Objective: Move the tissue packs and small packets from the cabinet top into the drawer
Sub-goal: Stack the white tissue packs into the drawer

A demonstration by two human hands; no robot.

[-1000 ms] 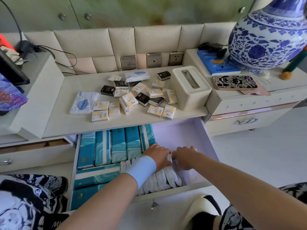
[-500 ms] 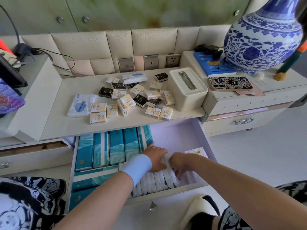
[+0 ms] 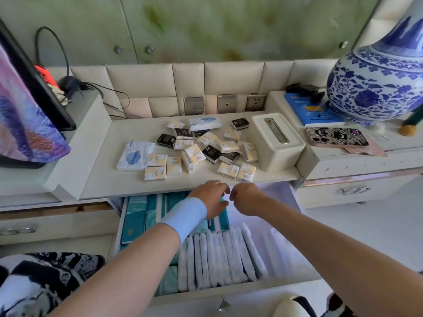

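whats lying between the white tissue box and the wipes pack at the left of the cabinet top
Head view: scattered small yellow and black packets fill the stretch between tissue box and wipes pack.
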